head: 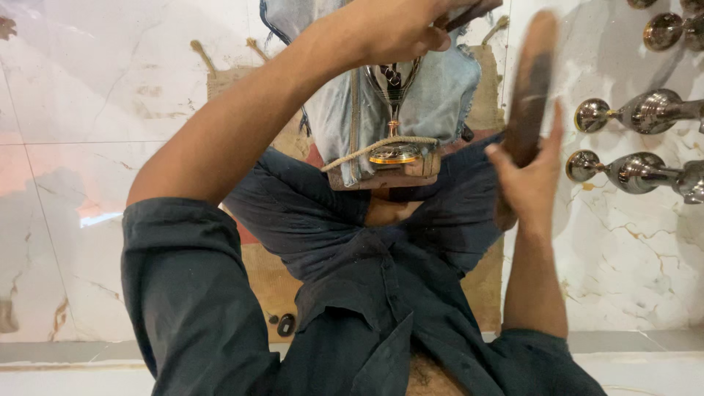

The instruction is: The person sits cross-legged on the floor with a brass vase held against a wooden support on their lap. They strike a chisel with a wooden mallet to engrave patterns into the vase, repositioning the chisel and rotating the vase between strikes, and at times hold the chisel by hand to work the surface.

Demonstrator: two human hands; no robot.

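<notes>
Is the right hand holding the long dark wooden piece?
Yes, the right hand grips the long dark wooden piece from below, holding it nearly upright.

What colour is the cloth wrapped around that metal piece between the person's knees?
Faded light-blue denim cloth, seen in the head view, around the shiny metal piece.

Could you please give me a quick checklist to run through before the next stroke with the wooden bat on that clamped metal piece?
1. Right hand grips the wooden bat: ok.
2. Left hand holds a dark tool at the top: ok; its tip is hidden, contact cannot tell.
3. Rope crosses the metal goblet piece: ok.
4. Denim cloth wraps the piece: ok.
5. Finished metal pieces lie apart on the floor: ok.
</notes>
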